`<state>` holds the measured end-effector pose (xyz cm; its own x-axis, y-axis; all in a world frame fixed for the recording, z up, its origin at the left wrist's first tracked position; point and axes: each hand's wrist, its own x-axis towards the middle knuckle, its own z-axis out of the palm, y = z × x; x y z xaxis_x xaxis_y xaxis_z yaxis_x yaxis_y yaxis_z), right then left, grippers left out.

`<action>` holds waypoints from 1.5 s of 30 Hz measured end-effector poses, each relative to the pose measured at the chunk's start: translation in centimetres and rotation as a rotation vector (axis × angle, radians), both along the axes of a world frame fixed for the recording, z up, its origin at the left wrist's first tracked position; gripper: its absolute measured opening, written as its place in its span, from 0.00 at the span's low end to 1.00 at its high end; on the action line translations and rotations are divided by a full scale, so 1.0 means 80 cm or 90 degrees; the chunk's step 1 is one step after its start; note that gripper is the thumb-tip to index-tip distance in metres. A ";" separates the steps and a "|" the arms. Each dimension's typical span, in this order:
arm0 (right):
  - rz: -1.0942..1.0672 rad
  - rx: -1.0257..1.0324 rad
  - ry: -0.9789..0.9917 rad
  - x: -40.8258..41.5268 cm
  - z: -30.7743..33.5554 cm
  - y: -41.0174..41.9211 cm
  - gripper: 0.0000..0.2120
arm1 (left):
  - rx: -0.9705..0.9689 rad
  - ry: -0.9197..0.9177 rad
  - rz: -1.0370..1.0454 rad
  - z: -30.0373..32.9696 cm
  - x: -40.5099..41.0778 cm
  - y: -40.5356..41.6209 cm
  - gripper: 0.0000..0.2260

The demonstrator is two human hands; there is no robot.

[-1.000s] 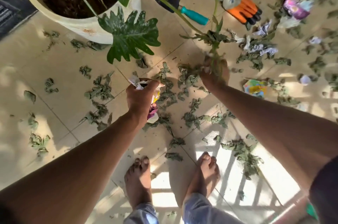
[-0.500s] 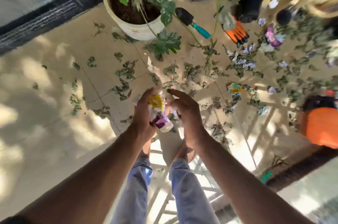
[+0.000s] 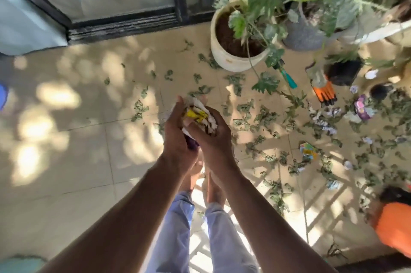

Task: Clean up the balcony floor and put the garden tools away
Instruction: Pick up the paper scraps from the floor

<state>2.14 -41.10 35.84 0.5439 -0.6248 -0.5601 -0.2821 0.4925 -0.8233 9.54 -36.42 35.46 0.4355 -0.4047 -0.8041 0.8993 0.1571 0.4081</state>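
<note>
Both hands are cupped together in front of me around a wad of crumpled wrappers and paper (image 3: 200,114), white, yellow and purple. My left hand (image 3: 176,137) grips it from the left and below. My right hand (image 3: 211,137) grips it from the right. Dry green leaves (image 3: 264,117) lie scattered over the beige tiles, mostly to the right. More crumpled paper (image 3: 322,120) and colourful wrappers (image 3: 308,150) lie among them. A trowel with a teal handle (image 3: 289,78) and an orange-and-black glove (image 3: 324,92) lie near the pots.
A cream pot with a plant (image 3: 231,59) stands ahead on the right, a grey pot (image 3: 302,36) and a black pot (image 3: 342,72) beyond it. A sliding door track (image 3: 124,25) runs along the back. An orange object (image 3: 393,226) sits at the right edge. My bare feet (image 3: 213,190) are below my hands.
I have straightened up from the floor, so the view pulled back. My right hand left the leaves and joined the left hand around the wad of wrappers.
</note>
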 end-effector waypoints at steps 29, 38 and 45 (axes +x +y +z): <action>0.420 0.177 -0.012 0.320 0.046 0.329 0.19 | -0.135 -0.024 0.588 0.040 0.236 0.401 0.25; 0.511 0.202 -0.002 0.429 0.009 0.435 0.23 | -0.160 -0.054 0.674 0.019 0.320 0.505 0.30; 0.601 0.240 0.033 0.564 -0.038 0.491 0.28 | -0.089 -0.108 0.725 -0.032 0.441 0.560 0.35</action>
